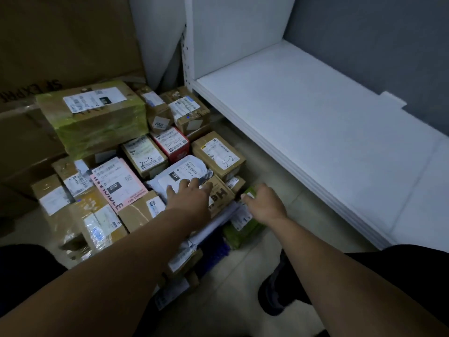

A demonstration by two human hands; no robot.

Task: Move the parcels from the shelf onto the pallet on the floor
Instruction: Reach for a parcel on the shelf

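On the floor left of the shelf (303,132), the parcels (136,161) sit in a pile: well over 10, 2 layers deep in places. Blue slats under the near edge look like the pallet (215,251) (mostly buried, so I can't confirm its outline). The 1 shelf tier in view carries no parcel. Other tiers are out of frame, so I can't say whether more is waiting there.

Hands:
- The left hand (192,198) is flat with fingers spread. It presses on the white mailer (184,170) and the brown box (220,190) beside it and grips nothing.
- The right hand (266,205) has its fingers curled over the far end of a green-wrapped parcel (243,231) at the pile's right edge, just beside the brown box, and looks to be holding it.

My read: this is the placing step for the green-wrapped parcel, with the left hand steadying its neighbours. Going by the bare tier, the task is near its end, and this may be the last item.

Left to do: seat that parcel, let go, check the other tiers.

Risk: it seems to sit at or past the pallet's edge and could slide to the floor.
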